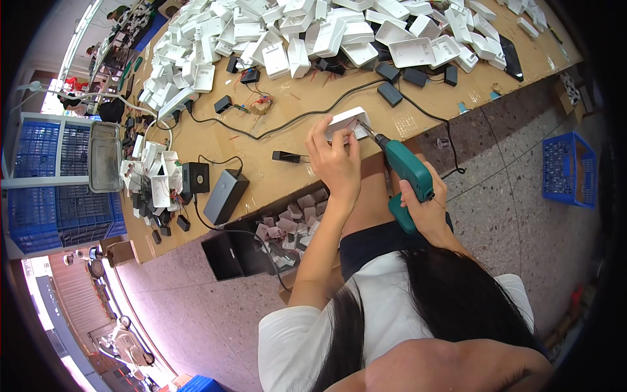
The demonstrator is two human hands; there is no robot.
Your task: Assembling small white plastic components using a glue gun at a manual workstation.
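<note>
My left hand [335,160] is closed on a shallow white plastic case [347,121] at the table's near edge, fingers over its side. Thin wires show inside the case. My right hand [428,204] is wrapped round a teal pistol-shaped power tool [406,164]. Its slim metal tip [367,129] reaches to the case's inside by my left fingertips; whether it touches anything there is too small to tell. To the left of my left hand lies a small black box with a lead [286,157].
White cases [411,52] are heaped across the table's far side. Black boxes [390,93] and a black cable [294,119] lie before them. A black power adapter [226,196] stands left. Below are a bin of pieces [287,225] and a blue crate [567,171].
</note>
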